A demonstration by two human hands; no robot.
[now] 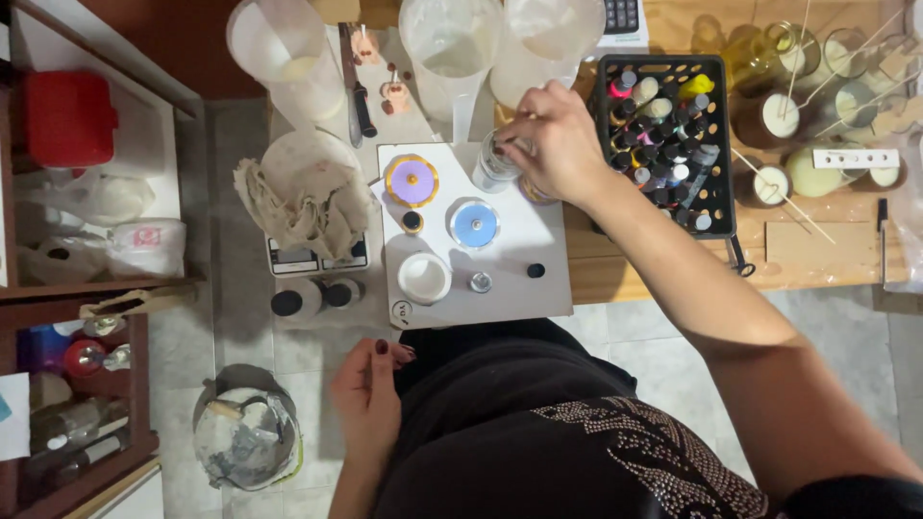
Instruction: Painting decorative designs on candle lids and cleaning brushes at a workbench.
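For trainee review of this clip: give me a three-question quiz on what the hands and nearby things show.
1. True or false: the right hand is at a small clear jar on the white board.
2. Where is the left hand? A) on the black crate of small bottles B) low by the person's body, holding nothing C) on the crumpled cloth
3. Fill in: the two round moulds on the board are purple and ____.

Key: 1 true; 2 B; 3 blue.
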